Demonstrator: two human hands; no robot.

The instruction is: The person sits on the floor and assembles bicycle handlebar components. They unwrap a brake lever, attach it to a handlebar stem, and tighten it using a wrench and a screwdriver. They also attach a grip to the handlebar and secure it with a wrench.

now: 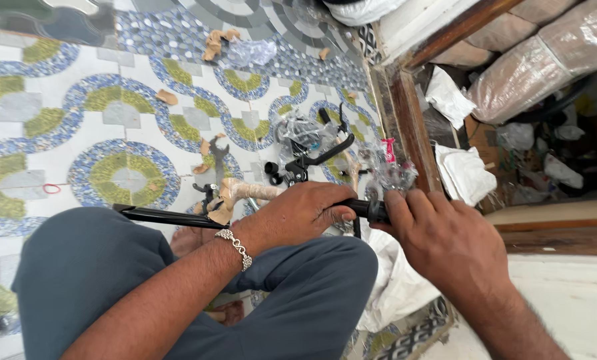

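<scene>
My left hand [302,213] is closed around a black handlebar [158,217] that lies across my knees, partly wrapped in brown paper [242,193]. My right hand [438,233] grips the black rubber grip [372,210] at the bar's end. A black brake lever [315,157] sticks up just beyond my left hand. A silver bracelet sits on my left wrist.
Torn brown paper [220,41], clear plastic wrap [255,52], a spanner [218,157] and small black parts [272,170] lie on the patterned tile floor [72,113]. A wooden door frame [412,127] stands to the right, with white bags [465,173] and wrapped bundles [545,53] behind it.
</scene>
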